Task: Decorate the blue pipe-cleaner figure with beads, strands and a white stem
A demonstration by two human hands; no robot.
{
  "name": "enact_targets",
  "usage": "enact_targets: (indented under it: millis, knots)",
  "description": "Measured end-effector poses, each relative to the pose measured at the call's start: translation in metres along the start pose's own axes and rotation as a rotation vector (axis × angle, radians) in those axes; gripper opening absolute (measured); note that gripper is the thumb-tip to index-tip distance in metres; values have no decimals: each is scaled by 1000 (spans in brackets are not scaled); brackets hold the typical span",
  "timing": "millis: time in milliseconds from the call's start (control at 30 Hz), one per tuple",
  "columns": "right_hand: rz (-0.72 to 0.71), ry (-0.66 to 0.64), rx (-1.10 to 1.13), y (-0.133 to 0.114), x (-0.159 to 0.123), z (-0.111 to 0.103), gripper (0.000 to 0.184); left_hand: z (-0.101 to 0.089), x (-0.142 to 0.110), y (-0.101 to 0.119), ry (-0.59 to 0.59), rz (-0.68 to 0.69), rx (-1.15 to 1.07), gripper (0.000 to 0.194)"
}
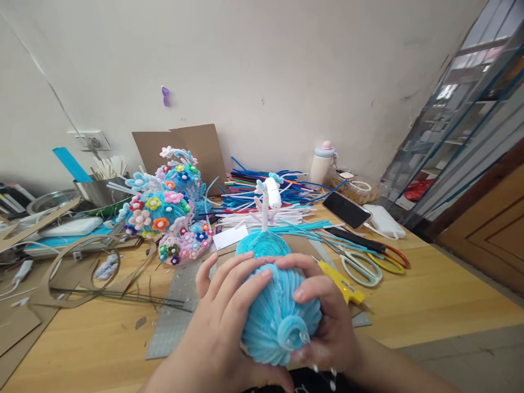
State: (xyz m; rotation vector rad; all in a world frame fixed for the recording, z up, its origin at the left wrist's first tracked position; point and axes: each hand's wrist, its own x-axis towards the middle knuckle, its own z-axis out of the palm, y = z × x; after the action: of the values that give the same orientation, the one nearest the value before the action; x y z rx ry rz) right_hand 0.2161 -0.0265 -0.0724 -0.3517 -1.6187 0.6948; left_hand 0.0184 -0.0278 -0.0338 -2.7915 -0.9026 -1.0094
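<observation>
Both hands clasp a round, ribbed ball of light-blue pipe cleaners low in the middle of the head view. My left hand wraps its left side, fingers over the top. My right hand curls round the right side, with its thumb near a small coiled ring on the ball's near face. Behind the ball shows a flat blue pipe-cleaner coil. A white stem rises from it, with a white rolled piece at the top. Whether coil and ball are joined is hidden by my fingers.
A yellow glue gun, scissors and black-bodied pliers lie at right, near a phone. Pipe-cleaner bundles and a bottle stand behind. Flower-covered pieces and cardboard rings occupy the left.
</observation>
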Motion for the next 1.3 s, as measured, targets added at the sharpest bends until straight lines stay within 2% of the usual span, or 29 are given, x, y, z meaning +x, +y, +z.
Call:
enact_targets:
  millis: [100, 167, 267, 333, 600, 700, 900, 1033, 1233, 1300]
  knots:
    - [242, 23, 70, -2, 2, 0, 47, 6, 0, -4, 26, -171, -180, 112]
    - [355, 49, 111, -4, 4, -3, 38, 9, -1, -8, 3, -296, -359, 107]
    - [396, 78, 59, -7, 8, -9, 16, 11, -4, -11, -65, -445, -592, 103]
    - [415, 59, 9, -10, 10, -13, 7, 11, -5, -12, -86, -494, -677, 104]
    - [433, 3, 29, -19, 17, -17, 4, 11, -6, -11, -171, -562, -829, 101]
    - [460, 1, 19, -20, 20, -17, 10, 15, -8, -11, -182, -591, -935, 102]
    - [513, 17, 71, -17, 22, -15, 21, 21, -10, -9, -144, -606, -1028, 101]
    - [522, 15, 79, -17, 21, -16, 21, 22, -10, -10, -94, -598, -1054, 96]
    - [531, 17, 157, -9, 16, -18, 15, 26, -10, -14, -105, -644, -1197, 95]
    - [548, 31, 214, -6, 13, -18, 30, 28, -9, -15, -104, -652, -1296, 96]
